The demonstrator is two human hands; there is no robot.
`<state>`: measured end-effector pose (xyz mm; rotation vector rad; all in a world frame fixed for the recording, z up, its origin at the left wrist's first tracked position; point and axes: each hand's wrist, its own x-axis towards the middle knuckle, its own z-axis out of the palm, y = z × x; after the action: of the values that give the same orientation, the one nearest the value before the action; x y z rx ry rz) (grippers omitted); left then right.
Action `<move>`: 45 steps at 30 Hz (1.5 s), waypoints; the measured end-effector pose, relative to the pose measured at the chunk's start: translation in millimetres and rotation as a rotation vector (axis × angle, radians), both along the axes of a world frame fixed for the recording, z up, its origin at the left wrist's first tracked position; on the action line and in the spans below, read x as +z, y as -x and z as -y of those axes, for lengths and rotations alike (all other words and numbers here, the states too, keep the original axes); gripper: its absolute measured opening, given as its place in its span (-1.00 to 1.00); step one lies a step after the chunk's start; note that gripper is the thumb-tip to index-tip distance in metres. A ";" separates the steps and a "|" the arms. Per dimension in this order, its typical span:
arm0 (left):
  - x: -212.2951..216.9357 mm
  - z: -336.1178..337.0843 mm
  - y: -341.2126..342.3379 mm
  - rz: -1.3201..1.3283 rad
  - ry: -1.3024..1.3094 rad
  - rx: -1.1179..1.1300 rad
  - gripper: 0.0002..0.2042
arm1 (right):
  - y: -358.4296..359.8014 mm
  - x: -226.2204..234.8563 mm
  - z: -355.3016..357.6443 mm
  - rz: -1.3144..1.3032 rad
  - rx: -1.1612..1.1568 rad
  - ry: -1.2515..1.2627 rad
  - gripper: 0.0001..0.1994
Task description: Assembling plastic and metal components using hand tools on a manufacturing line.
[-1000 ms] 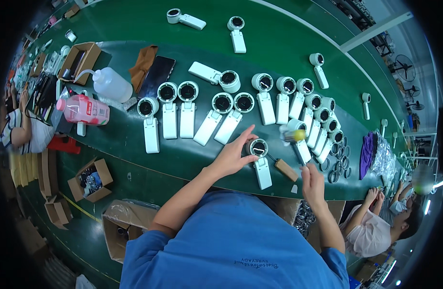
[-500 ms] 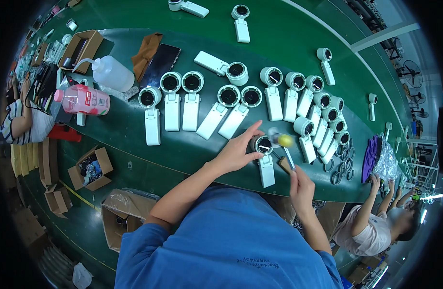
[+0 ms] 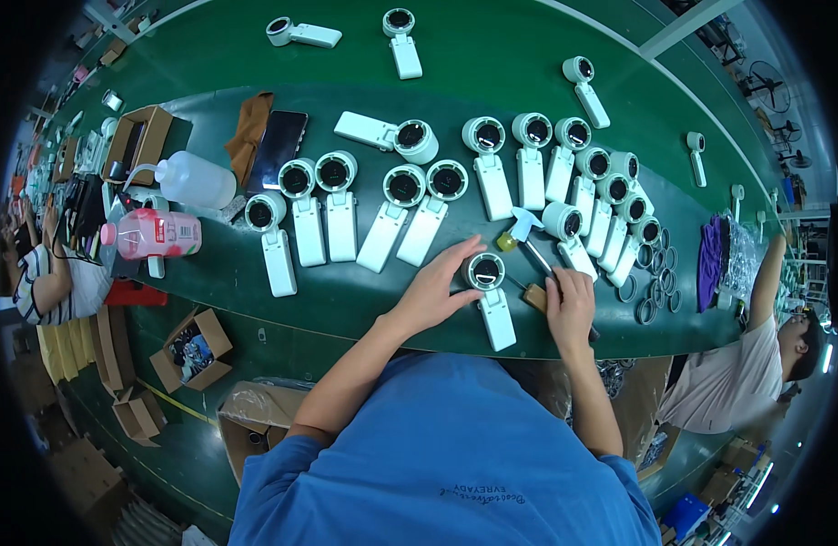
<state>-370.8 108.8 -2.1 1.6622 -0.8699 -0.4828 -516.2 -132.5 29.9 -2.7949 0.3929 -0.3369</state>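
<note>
A white handheld fan [image 3: 497, 320] with a round dark-centred head lies in front of me. My left hand [image 3: 434, 291] curves around the side of its head, thumb and fingers spread along the rim, steadying it. In my right hand [image 3: 570, 305] is the shaft of a small mallet [image 3: 538, 257]. Its head, one end yellow and the other pale blue-white, is beyond the fan and apart from it. Close to my right fingers lies a tool with a wooden handle [image 3: 534, 296], partly hidden by the hand.
Several similar fans [image 3: 421, 227] lie beyond my hands. Grey rings [image 3: 657, 289] are at the right. A squeeze bottle [image 3: 197, 178], pink bottle [image 3: 164, 235], phone [image 3: 280, 150] and open carton [image 3: 146, 136] stand or lie left. A co-worker [image 3: 742, 378] is at the right.
The mallet, blurred beside the fan's head before, has moved up and away and looks sharp now. My left hand stays at the fan. The co-worker at right has stretched an arm forward.
</note>
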 end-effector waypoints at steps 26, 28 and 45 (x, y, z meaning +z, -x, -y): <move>69.9 -3.2 -57.6 0.374 -0.028 0.099 -0.27 | -35.5 71.9 -77.3 0.178 0.315 -0.450 -0.37; 78.2 2.6 -97.9 0.441 0.008 0.088 -0.29 | -18.7 55.6 -79.0 0.224 0.212 -0.739 -0.39; 20.0 96.0 -438.5 0.849 -0.492 0.437 -0.23 | 20.0 -15.7 -55.9 0.000 -0.007 -1.000 -0.86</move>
<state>67.7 12.8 17.8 2.4977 -0.9758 0.3899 -536.2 -76.6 14.2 -1.8137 0.4169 -0.0878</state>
